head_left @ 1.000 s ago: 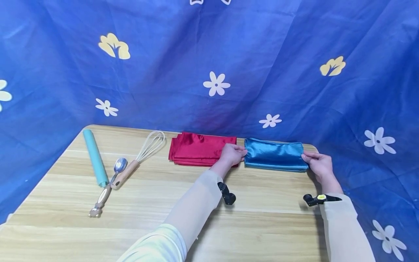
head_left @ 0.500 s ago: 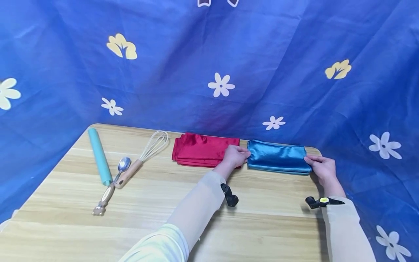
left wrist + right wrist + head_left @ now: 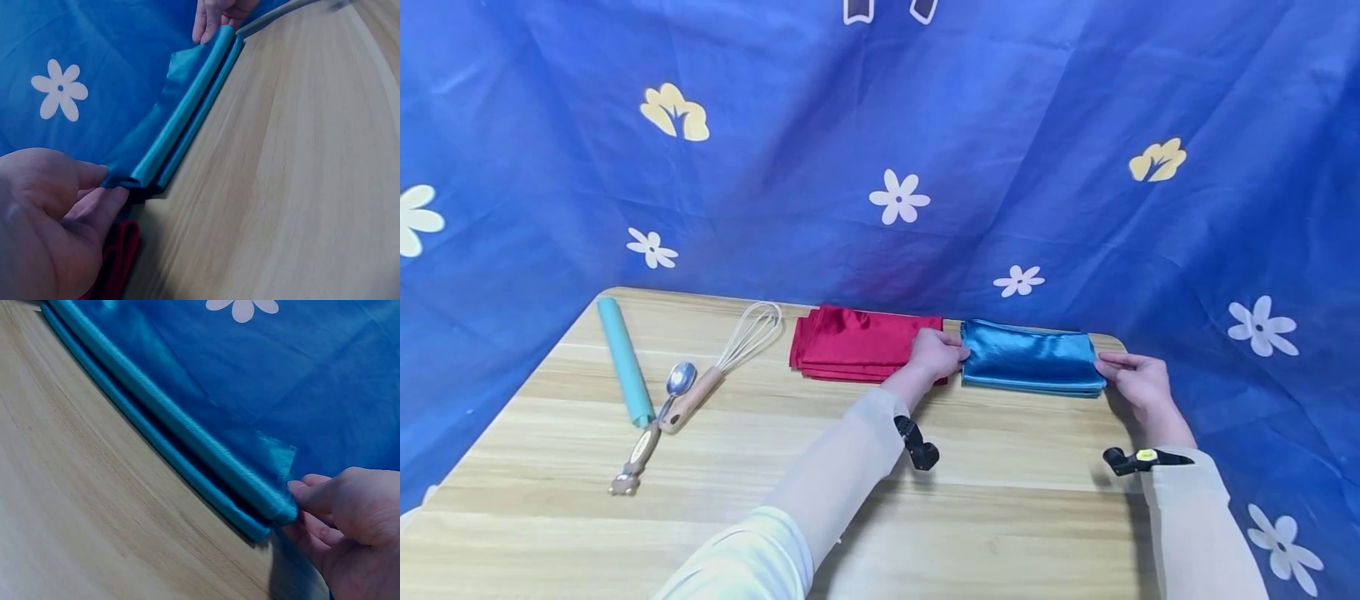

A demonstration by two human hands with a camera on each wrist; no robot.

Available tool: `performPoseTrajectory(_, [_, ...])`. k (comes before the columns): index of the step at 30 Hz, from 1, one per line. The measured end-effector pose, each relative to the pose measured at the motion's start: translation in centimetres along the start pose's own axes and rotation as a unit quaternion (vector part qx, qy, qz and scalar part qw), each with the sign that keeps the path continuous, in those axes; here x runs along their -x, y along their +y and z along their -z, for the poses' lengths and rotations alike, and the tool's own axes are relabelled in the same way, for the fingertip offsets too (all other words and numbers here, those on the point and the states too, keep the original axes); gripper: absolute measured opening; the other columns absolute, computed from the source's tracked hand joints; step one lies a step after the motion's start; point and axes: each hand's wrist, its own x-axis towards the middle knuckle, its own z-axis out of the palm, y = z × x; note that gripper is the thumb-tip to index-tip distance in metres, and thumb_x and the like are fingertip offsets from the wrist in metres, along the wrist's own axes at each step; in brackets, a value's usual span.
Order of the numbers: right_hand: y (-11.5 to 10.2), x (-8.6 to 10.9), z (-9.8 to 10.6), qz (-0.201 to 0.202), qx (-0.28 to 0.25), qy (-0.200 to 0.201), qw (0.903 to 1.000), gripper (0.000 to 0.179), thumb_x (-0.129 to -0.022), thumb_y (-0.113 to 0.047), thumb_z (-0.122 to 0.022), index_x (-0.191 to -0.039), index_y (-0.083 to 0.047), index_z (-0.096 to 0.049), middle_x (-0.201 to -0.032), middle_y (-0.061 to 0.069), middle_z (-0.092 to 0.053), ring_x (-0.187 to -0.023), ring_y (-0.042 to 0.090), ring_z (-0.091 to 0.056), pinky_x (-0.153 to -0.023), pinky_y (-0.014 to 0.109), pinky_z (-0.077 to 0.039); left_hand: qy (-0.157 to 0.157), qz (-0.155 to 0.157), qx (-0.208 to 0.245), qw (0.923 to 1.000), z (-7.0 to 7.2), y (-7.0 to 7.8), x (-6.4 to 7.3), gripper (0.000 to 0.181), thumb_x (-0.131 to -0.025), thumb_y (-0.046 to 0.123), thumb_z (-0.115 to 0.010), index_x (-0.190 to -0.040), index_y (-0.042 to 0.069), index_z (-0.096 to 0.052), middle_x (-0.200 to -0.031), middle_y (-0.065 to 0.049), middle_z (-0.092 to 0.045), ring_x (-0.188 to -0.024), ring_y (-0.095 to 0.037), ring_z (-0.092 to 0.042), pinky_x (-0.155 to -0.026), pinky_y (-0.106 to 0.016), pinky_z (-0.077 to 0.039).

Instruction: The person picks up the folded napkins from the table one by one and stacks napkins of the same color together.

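Note:
A folded, shiny teal satin cloth [image 3: 1028, 357] lies near the table's back edge, with several layers along its front side. At its left end my left hand [image 3: 936, 354] pinches the corner between thumb and fingers; the left wrist view has these fingertips [image 3: 115, 195] right at the fold. On the opposite end, my right hand [image 3: 1138, 385] holds the short edge, its thumb [image 3: 305, 490] against the side of the fold in the right wrist view. A folded red satin cloth [image 3: 857, 342] lies just left of the teal one, partly covered by my left hand.
On the left of the wooden table [image 3: 760, 467] lie a rolled turquoise sheet [image 3: 625, 362], a whisk [image 3: 722, 367] and a metal spoon [image 3: 662, 417] with a beige handle. A blue flowered curtain [image 3: 790, 167] hangs right behind the table and along its right side.
The head view has shifted slightly. Both hands stay at the two ends of the teal cloth, which keeps its place beside the red one.

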Motion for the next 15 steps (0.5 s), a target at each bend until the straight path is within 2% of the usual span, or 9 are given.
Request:
performPoseTrajectory(5, [-0.8,0.6,1.0,-0.001,-0.046,-0.01,0.9989,0.044,-0.1,-0.007,-0.074,-0.14,0.009,-0.063,-0.087,-0.013,-0.075,-0.081,0.0,-0.073,-0.077,0.019,-0.059,0.012,-0.018,-0.023,0.9995,0.6,0.5,0.4,0.024,-0.095,0.012,-0.081,-0.118,0.003,-0.08,-0.106,-0.008,-0.075,-0.084,-0.018,-0.075,-0.08,-0.032,-0.062])
performPoseTrajectory(9, [-1.7,1.2,1.7,0.02,-0.072,-0.025,0.9969,0.045,-0.1,-0.002,-0.073,-0.139,0.015,-0.059,-0.085,-0.012,-0.076,-0.083,0.001,-0.074,-0.079,0.02,-0.059,0.021,-0.022,-0.012,0.9995,1.3,0.7,0.7,0.023,-0.094,0.009,-0.082,-0.116,0.003,-0.081,-0.107,-0.007,-0.075,-0.086,-0.017,-0.076,-0.077,-0.031,-0.062])
performPoseTrajectory(11, [-2.2,1.7,2.1,0.03,-0.085,-0.032,0.9954,0.04,-0.099,0.0,-0.073,-0.135,0.015,-0.062,-0.085,-0.01,-0.077,-0.083,0.002,-0.075,-0.08,0.022,-0.06,0.02,-0.022,-0.004,0.9996,1.5,0.7,1.0,0.023,-0.093,0.007,-0.082,-0.115,0.003,-0.081,-0.107,-0.008,-0.076,-0.087,-0.018,-0.076,-0.077,-0.031,-0.063])
performPoseTrajectory(15, [-2.9,2.8,2.8,0.041,-0.114,-0.043,0.9917,0.02,-0.097,0.005,-0.073,-0.118,0.005,-0.072,-0.087,-0.006,-0.078,-0.082,0.004,-0.075,-0.085,0.029,-0.06,0.004,-0.025,0.0,0.9997,1.9,0.7,1.6,0.024,-0.093,0.006,-0.082,-0.116,0.001,-0.08,-0.101,-0.008,-0.078,-0.086,-0.02,-0.078,-0.078,-0.032,-0.063])
